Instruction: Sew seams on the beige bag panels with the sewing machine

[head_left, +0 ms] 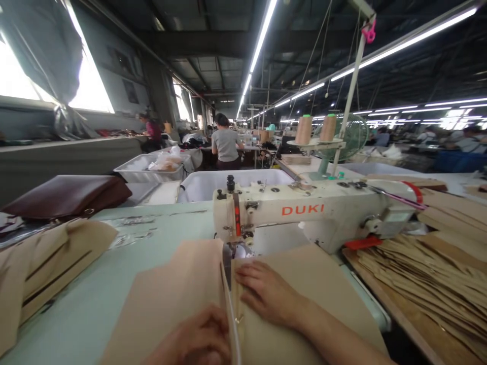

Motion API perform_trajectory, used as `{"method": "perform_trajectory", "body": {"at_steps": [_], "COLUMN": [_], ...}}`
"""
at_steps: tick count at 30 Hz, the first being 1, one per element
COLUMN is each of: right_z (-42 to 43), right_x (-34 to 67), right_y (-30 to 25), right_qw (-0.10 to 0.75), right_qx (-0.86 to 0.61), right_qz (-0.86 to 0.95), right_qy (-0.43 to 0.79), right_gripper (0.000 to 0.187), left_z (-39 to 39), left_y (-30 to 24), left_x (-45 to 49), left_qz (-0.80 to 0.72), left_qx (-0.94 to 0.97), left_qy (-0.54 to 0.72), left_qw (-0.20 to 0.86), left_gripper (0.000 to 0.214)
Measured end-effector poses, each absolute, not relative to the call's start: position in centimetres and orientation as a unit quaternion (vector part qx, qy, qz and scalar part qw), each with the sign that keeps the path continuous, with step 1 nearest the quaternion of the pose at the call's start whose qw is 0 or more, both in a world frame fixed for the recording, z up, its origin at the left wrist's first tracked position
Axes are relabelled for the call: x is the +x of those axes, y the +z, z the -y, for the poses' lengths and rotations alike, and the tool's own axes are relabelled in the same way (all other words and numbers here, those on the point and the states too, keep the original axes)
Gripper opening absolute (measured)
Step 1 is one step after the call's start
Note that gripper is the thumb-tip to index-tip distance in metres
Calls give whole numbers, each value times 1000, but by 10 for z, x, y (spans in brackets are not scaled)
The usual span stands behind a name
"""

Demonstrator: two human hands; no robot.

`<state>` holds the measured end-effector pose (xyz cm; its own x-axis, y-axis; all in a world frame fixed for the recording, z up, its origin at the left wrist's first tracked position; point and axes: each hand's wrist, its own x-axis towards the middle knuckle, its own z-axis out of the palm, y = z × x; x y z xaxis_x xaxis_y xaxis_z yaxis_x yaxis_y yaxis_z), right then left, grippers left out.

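Observation:
My right hand (268, 294) lies flat on a beige panel (297, 268), its fingers stretched towards the panel's left edge just below the presser foot. A small gold-coloured zipper pull (239, 319) shows along that edge. At the bottom, my left hand (207, 334) is slightly blurred, with fingers curled at the raised edge of another beige panel (171, 284); its fingertips are partly hidden. Both panels lie on the pale green table in front of a white sewing machine (274, 208) marked DUKI. The two panel edges run side by side towards the needle area.
Folded beige pieces (57, 258) and a brown leather bag (68, 195) are on the left. A stack of beige strips (426, 284) sits on a wooden board at right. Thread cones (304, 129) stand behind the machine, near a white bin (236, 178). A person (226, 139) works farther back.

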<state>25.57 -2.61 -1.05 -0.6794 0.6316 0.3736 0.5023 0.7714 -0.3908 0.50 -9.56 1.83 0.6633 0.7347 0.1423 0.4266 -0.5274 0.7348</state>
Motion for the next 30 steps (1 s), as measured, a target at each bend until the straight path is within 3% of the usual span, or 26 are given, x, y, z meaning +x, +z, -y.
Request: {"method": "perform_trajectory", "body": {"at_steps": [3,6,16,25,30], "right_z": [26,26,34,35,35], "right_x": [255,255,258,259,260], "right_y": [-12,-15,-3,-1,-4], "right_qw": [248,241,236,201,188], "right_qx": [-309,-314,-301,-318,-328], "right_qz": [910,910,917,920,918], "right_qy": [124,120,108,109,120], "right_gripper": [38,40,39,44,48], "left_z": [56,19,65,1,13], "left_y": [11,-9,-13,-2,0], "left_x": [-9,-9,30,38,35], "left_qz": [-442,-495,-419,-431,-472], "left_qx": [850,842,887,860,841], "left_qy": [232,202,173,262,255], "left_qw": [171,75,87,78,67], "left_gripper": [34,49,47,32,22]}}
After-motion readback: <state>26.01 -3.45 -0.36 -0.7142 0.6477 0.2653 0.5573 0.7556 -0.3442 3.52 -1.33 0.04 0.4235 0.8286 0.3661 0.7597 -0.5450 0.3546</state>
